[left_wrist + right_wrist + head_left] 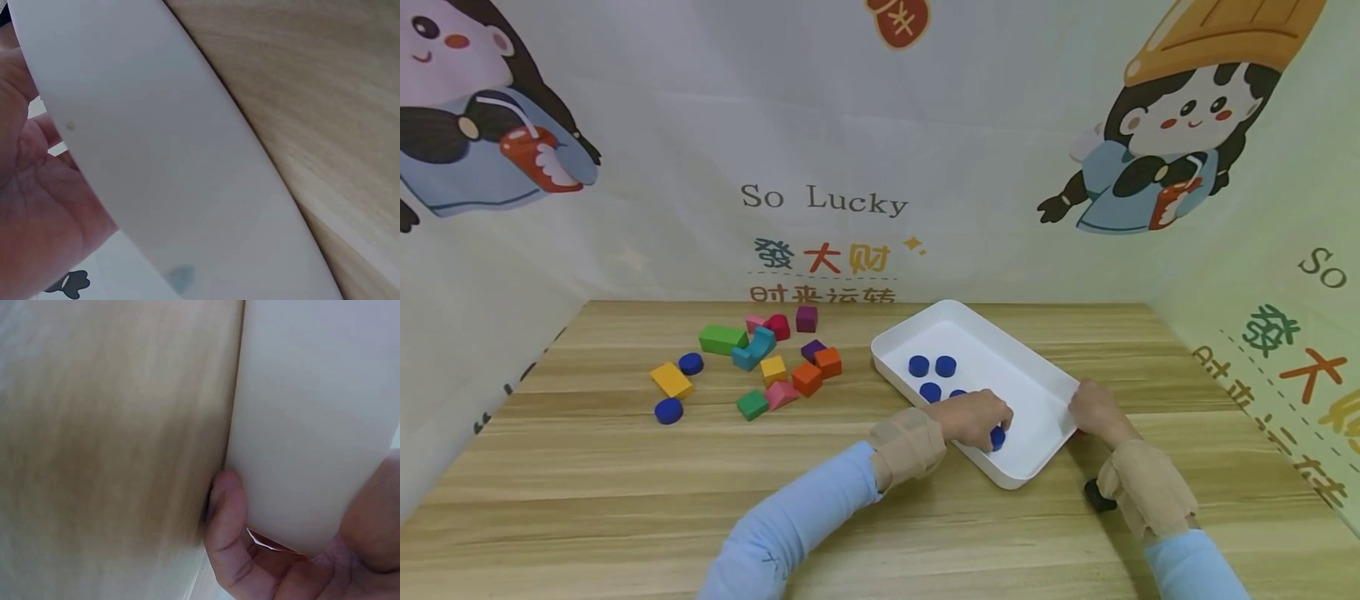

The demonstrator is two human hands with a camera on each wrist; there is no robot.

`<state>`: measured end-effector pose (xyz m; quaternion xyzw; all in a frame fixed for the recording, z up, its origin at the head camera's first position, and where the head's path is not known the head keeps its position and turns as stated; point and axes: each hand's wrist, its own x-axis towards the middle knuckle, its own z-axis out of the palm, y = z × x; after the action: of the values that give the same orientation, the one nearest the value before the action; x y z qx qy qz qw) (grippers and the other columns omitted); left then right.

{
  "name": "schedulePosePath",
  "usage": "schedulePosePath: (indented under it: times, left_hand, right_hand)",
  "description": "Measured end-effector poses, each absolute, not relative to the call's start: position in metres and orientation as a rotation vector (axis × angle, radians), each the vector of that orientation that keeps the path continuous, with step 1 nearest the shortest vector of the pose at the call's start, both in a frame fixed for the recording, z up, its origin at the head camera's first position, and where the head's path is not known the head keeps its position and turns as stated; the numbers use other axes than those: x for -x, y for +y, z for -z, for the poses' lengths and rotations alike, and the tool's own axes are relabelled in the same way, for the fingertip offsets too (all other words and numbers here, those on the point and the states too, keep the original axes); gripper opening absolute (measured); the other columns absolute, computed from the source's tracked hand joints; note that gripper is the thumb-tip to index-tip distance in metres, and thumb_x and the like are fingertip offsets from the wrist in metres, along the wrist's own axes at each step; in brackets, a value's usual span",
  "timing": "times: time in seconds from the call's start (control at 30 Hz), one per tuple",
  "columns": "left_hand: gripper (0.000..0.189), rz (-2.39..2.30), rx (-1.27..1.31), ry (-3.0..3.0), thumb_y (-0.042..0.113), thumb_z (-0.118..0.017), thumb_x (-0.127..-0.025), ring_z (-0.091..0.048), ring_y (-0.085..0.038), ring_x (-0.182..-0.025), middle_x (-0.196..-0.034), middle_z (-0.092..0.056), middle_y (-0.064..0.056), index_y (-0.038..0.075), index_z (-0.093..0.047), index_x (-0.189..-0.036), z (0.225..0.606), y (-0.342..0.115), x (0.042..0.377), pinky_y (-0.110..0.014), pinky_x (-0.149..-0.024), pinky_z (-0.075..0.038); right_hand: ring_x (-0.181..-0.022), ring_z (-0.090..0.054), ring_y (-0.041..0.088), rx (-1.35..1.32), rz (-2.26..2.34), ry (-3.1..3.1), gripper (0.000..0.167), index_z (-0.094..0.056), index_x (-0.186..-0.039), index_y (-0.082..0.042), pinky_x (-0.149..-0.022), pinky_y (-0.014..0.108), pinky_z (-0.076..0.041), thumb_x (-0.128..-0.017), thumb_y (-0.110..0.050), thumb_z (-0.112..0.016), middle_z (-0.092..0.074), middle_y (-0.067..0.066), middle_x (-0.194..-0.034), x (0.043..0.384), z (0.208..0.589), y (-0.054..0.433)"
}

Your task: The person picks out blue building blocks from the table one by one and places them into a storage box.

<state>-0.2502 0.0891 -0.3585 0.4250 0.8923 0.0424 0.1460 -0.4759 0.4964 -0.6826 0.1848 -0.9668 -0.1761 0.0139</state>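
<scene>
A white rectangular tray (1033,354) lies on the wooden table, with several blue round blocks (946,366) inside its left part. Reaching over the near wall, my left hand (973,417) has its thumb and fingers around another blue round block (997,438) low in the tray. In the left wrist view the tray wall (144,125) hides the fingertips and that block. My right hand (1101,412) grips the tray's right corner. Seen from the right wrist, its curled fingers (228,519) reach under the wall and the thumb side lies toward the rim.
Left of the tray lie two blue round blocks (668,410), a yellow block (672,380), a green block (723,338), orange blocks (807,378) and several other coloured shapes. A small black object (1100,496) is beside the right wrist. A printed cloth (820,125) stands behind the table.
</scene>
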Motion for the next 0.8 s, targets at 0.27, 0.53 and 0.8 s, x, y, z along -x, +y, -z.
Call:
schedulePosePath:
  times: [0.27,0.53,0.8]
  left_hand:
    - [0.035,-0.139,-1.214,2.574,0.013,-0.068,-0.078,-0.049,-0.007,-0.084,-0.105,-0.061,-0.002,0.008,-0.059,-0.111,0.358,0.087,0.250,-0.014,-0.074,-0.040]
    - [0.037,-0.224,-1.200,2.584,0.019,-0.067,-0.079,-0.053,-0.008,-0.091,-0.104,-0.061,-0.002,0.009,-0.058,-0.114,0.357,0.081,0.252,-0.015,-0.078,-0.041]
    - [0.035,-0.369,-1.263,2.627,0.019,-0.064,-0.082,-0.052,-0.014,-0.098,-0.106,-0.059,-0.006,0.006,-0.057,-0.113,0.351,0.065,0.255,-0.017,-0.083,-0.040]
  right_hand:
    - [-0.057,-0.045,0.025,-0.479,0.344,-3.015,0.019,-0.058,-0.061,-0.010,-0.040,0.040,-0.037,-0.078,-0.018,-0.055,-0.049,0.008,-0.067,0.474,0.684,0.498]
    - [-0.056,-0.046,0.025,-0.385,0.178,-3.031,0.025,-0.059,-0.062,-0.010,-0.041,0.040,-0.038,-0.082,-0.020,-0.049,-0.050,0.009,-0.069,0.475,0.686,0.499]
    - [-0.058,-0.046,0.024,-0.439,0.297,-3.029,0.023,-0.059,-0.061,-0.012,-0.040,0.040,-0.038,-0.081,-0.019,-0.052,-0.050,0.007,-0.068,0.475,0.686,0.500]
